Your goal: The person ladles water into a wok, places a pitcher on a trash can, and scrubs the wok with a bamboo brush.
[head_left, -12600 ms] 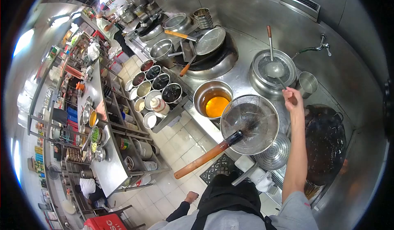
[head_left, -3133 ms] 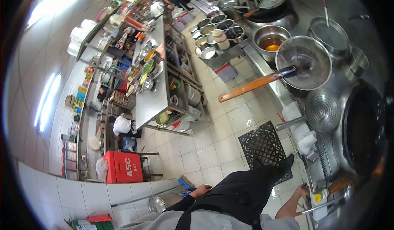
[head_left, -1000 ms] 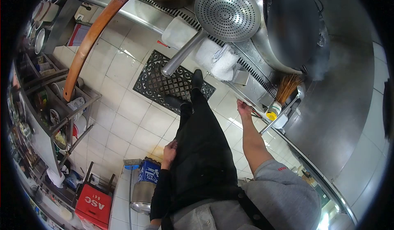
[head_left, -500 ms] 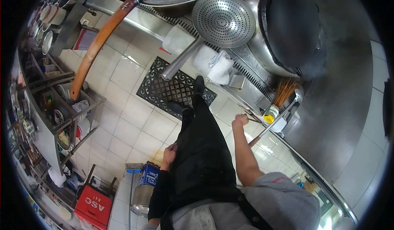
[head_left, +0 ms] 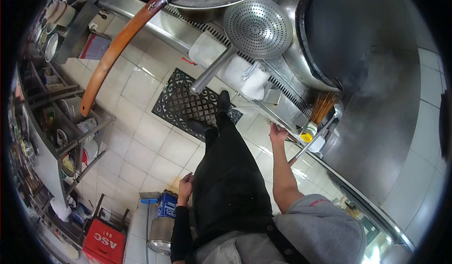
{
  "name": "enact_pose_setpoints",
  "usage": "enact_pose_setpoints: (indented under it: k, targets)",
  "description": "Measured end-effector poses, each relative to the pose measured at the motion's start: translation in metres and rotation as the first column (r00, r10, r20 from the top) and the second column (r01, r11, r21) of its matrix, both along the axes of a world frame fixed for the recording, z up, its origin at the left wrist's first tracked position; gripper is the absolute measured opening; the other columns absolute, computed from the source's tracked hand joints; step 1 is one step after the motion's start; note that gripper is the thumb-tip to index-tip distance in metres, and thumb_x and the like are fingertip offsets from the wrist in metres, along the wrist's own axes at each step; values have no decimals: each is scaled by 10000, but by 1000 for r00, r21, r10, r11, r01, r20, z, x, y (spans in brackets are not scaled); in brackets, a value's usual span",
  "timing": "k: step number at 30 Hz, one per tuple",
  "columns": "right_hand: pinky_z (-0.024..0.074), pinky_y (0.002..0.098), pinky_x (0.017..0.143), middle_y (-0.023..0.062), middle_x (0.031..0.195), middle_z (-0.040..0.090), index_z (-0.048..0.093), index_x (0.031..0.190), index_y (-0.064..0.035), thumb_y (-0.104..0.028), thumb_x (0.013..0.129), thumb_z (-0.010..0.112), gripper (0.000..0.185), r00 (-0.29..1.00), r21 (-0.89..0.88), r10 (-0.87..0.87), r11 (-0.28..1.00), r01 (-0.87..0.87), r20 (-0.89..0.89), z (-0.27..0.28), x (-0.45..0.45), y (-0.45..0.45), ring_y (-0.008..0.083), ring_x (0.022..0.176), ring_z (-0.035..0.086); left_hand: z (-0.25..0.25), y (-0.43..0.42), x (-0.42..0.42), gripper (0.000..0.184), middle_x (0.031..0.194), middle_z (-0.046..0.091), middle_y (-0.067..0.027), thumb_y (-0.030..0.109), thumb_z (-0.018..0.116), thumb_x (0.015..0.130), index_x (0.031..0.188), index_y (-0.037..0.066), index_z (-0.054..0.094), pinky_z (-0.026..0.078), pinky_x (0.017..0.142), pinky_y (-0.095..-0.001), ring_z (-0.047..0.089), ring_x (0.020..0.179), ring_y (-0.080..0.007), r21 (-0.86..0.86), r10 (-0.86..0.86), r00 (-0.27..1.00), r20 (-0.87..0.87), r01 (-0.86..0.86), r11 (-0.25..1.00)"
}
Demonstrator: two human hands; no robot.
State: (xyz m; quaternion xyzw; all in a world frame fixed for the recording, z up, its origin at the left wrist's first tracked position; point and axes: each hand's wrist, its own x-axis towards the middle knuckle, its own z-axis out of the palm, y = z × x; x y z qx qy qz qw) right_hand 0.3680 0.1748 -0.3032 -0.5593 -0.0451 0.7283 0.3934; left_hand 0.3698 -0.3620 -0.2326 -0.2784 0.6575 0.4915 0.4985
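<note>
Steel counter [head_left: 288,108], hands separated.
Left hand [head_left: 186,184] is beside the black apron [head_left: 230,184], fingers loosely open; right hand [head_left: 278,133] is near the counter edge, grip unclear. Bristled brush [head_left: 324,107] sits near it; perforated strainer [head_left: 258,27] lies beside the wok [head_left: 308,52].

Pale tiles [head_left: 141,132] cover the floor — a black mat [head_left: 188,105] lies on them. Light glints off the tiles.
</note>
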Motion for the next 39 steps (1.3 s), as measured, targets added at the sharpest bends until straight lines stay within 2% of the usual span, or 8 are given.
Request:
enact_pose_setpoints:
  k: [4,8,11,16,28,36,38,39]
  targets:
    - [537,430,897,129,1083,615,600,1076,-51,-324,851,654,358,996,-15,50,999,-49,80,-58,8,19,279,1014,587,-7,-1,9,403,1199,630,-161,77,504,939,1328,-26,505,523,840,-345,637,1027,-230,6,-4,999,46,4,1000]
    - [538,335,750,24,964,667,629,1018,-117,-302,825,666,270,991,199,-49,980,23,128,-78,0,8,188,892,624,-1,4,8,407,1190,638,-159,80,511,938,1325,-44,505,508,862,-304,631,1037,-215,-11,-81,995,58,82,997]
    - [530,317,740,19,981,669,628,1022,-129,-334,839,641,275,977,256,-147,961,104,154,-77,-10,-1,183,861,629,7,13,2,378,1149,670,-175,104,554,898,1249,-36,585,476,932,-311,633,1068,-218,-8,-5,1000,21,6,1000]
    - [511,296,682,21,983,663,623,1011,-150,-352,889,554,245,985,210,-76,977,42,153,-66,-8,-3,173,847,631,9,21,-16,392,1179,657,-178,86,563,887,1259,-38,576,470,941,-305,623,1094,-226,-15,-3,1000,10,3,1000]
    - [523,282,657,21,886,638,616,943,-121,-329,859,625,224,941,194,-172,974,118,292,-70,-17,-4,158,791,620,19,21,-34,454,1215,635,-194,56,559,872,1312,-48,522,462,960,-314,607,1124,-247,-54,-13,1000,15,14,998]
    - [529,252,631,21,887,629,614,970,-104,-366,873,603,279,961,210,-150,973,100,234,-62,-21,-8,147,742,609,17,27,-20,451,1212,641,-160,40,559,868,1313,-24,531,479,908,-303,616,1083,-222,-29,-47,996,72,49,998]
    - [554,266,657,60,983,651,624,1006,-56,-274,877,592,256,957,183,-172,974,131,232,-64,-18,-6,191,807,645,7,25,-13,433,1198,644,-135,17,543,902,1330,-32,506,500,827,-275,624,1022,-184,-5,-82,997,11,82,997]
    - [567,272,670,79,1031,663,629,1024,-32,-228,878,586,248,956,170,-183,975,146,231,-65,-17,-6,213,840,663,3,23,-9,437,1202,644,-149,30,551,886,1317,-27,523,488,869,-288,620,1052,-203,-9,-56,998,20,57,998]
